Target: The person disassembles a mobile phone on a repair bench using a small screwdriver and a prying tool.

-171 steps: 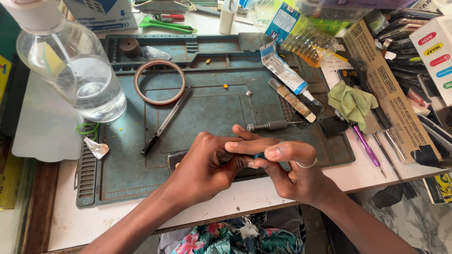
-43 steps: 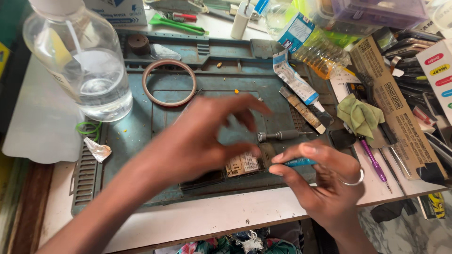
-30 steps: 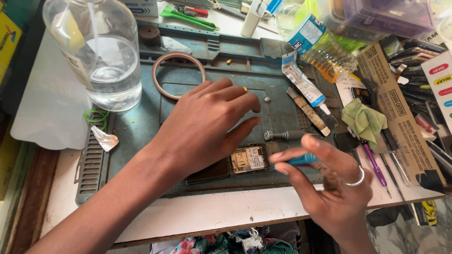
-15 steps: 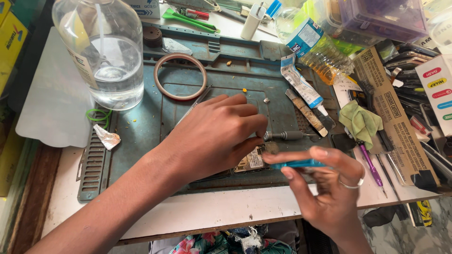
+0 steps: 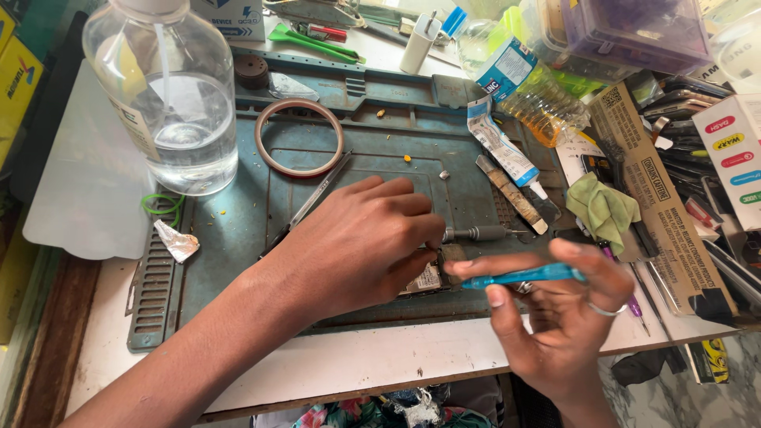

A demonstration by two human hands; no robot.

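My left hand (image 5: 357,242) lies palm down on the teal work mat (image 5: 238,230), its fingertips pressing a small circuit board (image 5: 434,276) that is mostly hidden under it. My right hand (image 5: 559,317), with a ring on one finger, grips a slim blue screwdriver (image 5: 519,276) held nearly level, its tip pointing left at the board's right edge. A grey-handled screwdriver (image 5: 479,233) lies on the mat just beyond the fingers of both hands.
A clear liquid bottle (image 5: 170,103) stands at the back left. A tape ring (image 5: 299,137), tweezers (image 5: 313,200), a glue tube (image 5: 499,143) and a green cloth (image 5: 602,208) lie around. Boxes and tools crowd the right side. The table edge (image 5: 357,364) runs in front.
My left hand has swept back from the mat's middle and come down on the circuit board. My right hand brought the blue screwdriver's tip to the board's edge. The camera tilted slightly.
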